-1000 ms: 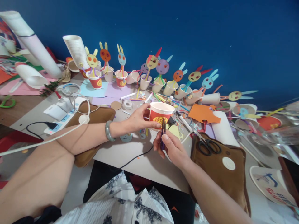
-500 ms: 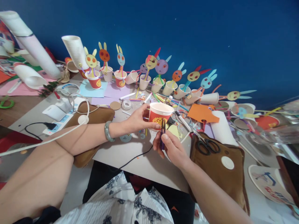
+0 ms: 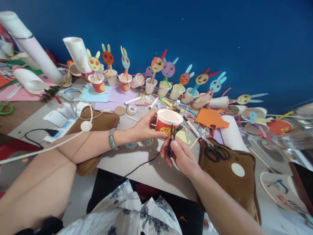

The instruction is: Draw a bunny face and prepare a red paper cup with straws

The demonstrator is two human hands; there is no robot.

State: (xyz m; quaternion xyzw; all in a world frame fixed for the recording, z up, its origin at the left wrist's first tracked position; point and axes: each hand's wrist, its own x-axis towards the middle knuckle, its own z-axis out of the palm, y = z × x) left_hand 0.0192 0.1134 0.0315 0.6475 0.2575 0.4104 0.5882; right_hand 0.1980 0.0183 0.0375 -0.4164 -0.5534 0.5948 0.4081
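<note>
In the middle of the head view, my left hand [image 3: 149, 126] is closed around a red paper cup [image 3: 161, 125] with a yellow pattern and a white rim. The cup is upright above the table, its mouth facing up. My right hand [image 3: 182, 155] grips a small pair of purple thread snips [image 3: 171, 148]. Their dark blades point up, a little apart, in front of the cup's near side. Whether the blades touch the cup I cannot tell.
Several paper cups with rabbit figures [image 3: 168, 69] line the blue wall. Black-handled scissors [image 3: 216, 152] lie on a brown cushion [image 3: 234, 182] at right. A power strip [image 3: 62, 129] with cables is at left. Pens and paper scraps, including an orange sheet [image 3: 211, 118], lie behind the cup.
The snips' blades have spread slightly and turned, now showing as two separate points. The cup has shifted a little down and to the right in the view.
</note>
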